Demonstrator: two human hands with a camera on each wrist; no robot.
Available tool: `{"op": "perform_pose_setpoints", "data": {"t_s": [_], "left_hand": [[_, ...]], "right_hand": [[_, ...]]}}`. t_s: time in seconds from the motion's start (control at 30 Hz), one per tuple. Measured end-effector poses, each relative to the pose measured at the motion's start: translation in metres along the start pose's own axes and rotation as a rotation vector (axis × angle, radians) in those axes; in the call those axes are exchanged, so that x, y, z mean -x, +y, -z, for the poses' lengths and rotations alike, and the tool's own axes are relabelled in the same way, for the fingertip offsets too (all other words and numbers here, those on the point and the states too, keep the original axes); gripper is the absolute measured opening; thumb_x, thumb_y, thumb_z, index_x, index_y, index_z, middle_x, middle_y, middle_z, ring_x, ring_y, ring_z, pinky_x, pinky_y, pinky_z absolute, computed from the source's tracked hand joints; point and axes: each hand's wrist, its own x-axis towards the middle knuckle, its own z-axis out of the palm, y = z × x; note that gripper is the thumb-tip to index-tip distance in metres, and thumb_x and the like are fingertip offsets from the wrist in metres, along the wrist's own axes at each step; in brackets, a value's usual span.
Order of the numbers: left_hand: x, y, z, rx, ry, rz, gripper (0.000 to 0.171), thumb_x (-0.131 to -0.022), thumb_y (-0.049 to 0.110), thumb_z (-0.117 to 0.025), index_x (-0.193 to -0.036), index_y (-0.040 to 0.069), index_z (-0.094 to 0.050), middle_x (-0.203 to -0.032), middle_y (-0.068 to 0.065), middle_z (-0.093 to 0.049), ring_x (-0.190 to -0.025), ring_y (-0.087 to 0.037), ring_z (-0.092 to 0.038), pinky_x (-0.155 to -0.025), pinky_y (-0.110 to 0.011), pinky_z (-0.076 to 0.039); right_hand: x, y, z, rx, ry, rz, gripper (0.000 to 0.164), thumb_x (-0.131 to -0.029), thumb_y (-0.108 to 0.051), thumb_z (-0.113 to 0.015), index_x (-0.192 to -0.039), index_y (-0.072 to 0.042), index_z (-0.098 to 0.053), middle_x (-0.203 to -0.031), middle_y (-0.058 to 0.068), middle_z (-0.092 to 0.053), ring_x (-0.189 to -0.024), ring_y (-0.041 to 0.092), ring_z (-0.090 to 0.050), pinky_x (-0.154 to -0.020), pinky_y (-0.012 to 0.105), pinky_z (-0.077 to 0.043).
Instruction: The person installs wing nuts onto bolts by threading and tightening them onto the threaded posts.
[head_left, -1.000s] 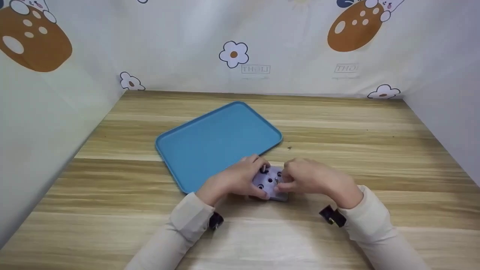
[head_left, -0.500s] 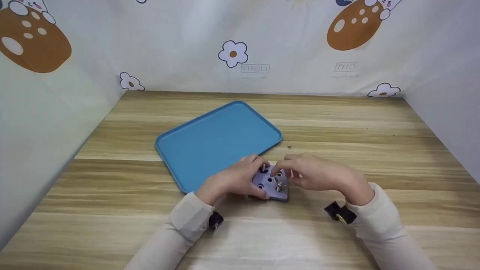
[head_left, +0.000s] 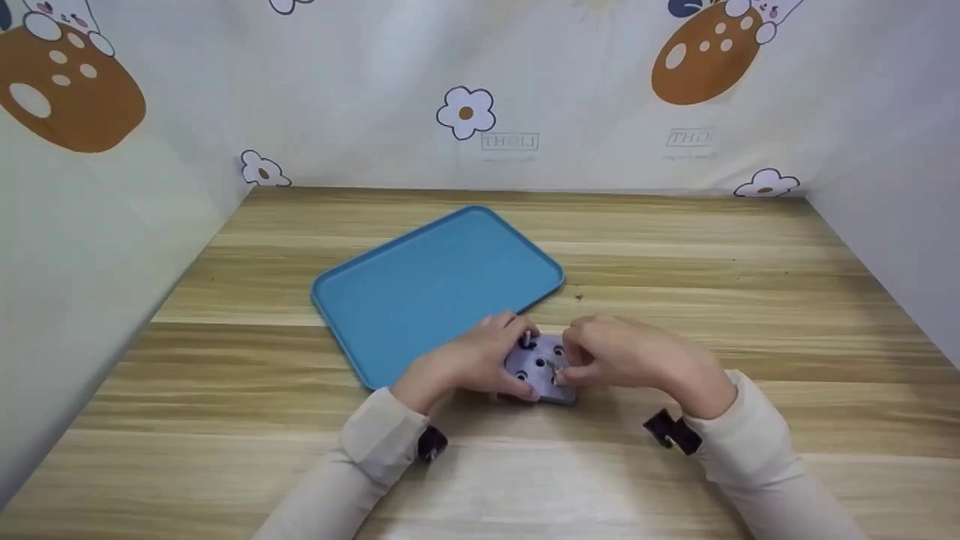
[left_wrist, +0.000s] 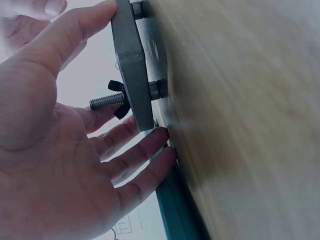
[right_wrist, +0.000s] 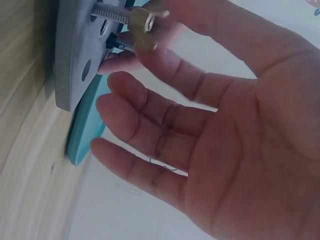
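A small grey metal plate (head_left: 536,382) with several holes lies near the middle of the table, raised on bolt heads beneath it. My left hand (head_left: 476,356) grips it by its left side, thumb on the near edge and fingers at the far one. By those fingers a black wing nut (left_wrist: 116,86) sits on an upright threaded bolt (left_wrist: 102,102). A second bolt (right_wrist: 111,12) rises from the plate's right part and carries a brass wing nut (right_wrist: 142,22). Thumb and index finger of my right hand (head_left: 630,364) pinch that brass nut; its other fingers are loosely bent.
A blue tray (head_left: 442,277) lies at an angle behind and left of the plate, its near corner by the left wrist. The wooden table (head_left: 712,262) runs back to a patterned cloth wall (head_left: 360,97), with side walls left and right.
Half a second ago the right hand's fingers were spread and drawn slightly right of the brass wing nut; now they pinch it again. The left hand and plate stay in place.
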Motion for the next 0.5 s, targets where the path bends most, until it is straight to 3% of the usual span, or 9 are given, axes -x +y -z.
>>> {"op": "perform_pose_setpoints", "data": {"t_s": [0.1, 0.2, 0.37, 0.5], "left_hand": [[0.0003, 0.0009, 0.0004, -0.004, 0.001, -0.006, 0.072, -0.074, 0.037, -0.076, -0.132, 0.013, -0.040, -0.130, -0.005, -0.042, -0.115, -0.021, -0.041, -0.099, -0.036, -0.038], [-0.0001, 0.0011, 0.0005, -0.002, -0.001, -0.006, 0.072, -0.074, 0.037, -0.076, -0.132, 0.013, -0.040, -0.131, -0.006, -0.043, -0.116, -0.022, -0.042, -0.100, -0.036, -0.038], [-0.0007, 0.0001, -0.0002, 0.002, -0.005, -0.004, 0.074, -0.074, 0.038, -0.076, -0.133, 0.012, -0.040, -0.131, -0.006, -0.043, -0.116, -0.022, -0.042, -0.099, -0.036, -0.038], [-0.0008, -0.0009, -0.0007, 0.006, -0.010, 0.004, 0.074, -0.074, 0.039, -0.076, -0.133, 0.013, -0.040, -0.130, -0.006, -0.043, -0.113, -0.021, -0.042, -0.096, -0.036, -0.040]], "right_hand": [[0.0002, 0.0006, 0.0000, -0.021, -0.009, 0.010, 0.027, -0.087, -0.022, -0.062, -0.065, -0.011, -0.053, -0.065, -0.006, -0.047, -0.057, 0.005, -0.041, -0.052, 0.019, -0.035], [0.0016, 0.0016, 0.0020, -0.068, -0.008, 0.040, 0.027, -0.090, -0.023, -0.059, -0.066, -0.011, -0.052, -0.064, -0.007, -0.044, -0.057, 0.004, -0.040, -0.052, 0.019, -0.034], [0.0048, 0.0045, 0.0042, -0.101, 0.045, 0.142, 0.005, -0.087, -0.006, -0.056, -0.086, -0.011, -0.058, -0.077, -0.001, -0.056, -0.070, 0.009, -0.050, -0.062, 0.024, -0.043], [0.0040, 0.0038, 0.0023, -0.081, 0.033, 0.192, 0.029, -0.081, 0.006, -0.053, -0.103, -0.011, -0.062, -0.089, 0.005, -0.060, -0.080, 0.016, -0.056, -0.069, 0.028, -0.047]]}}
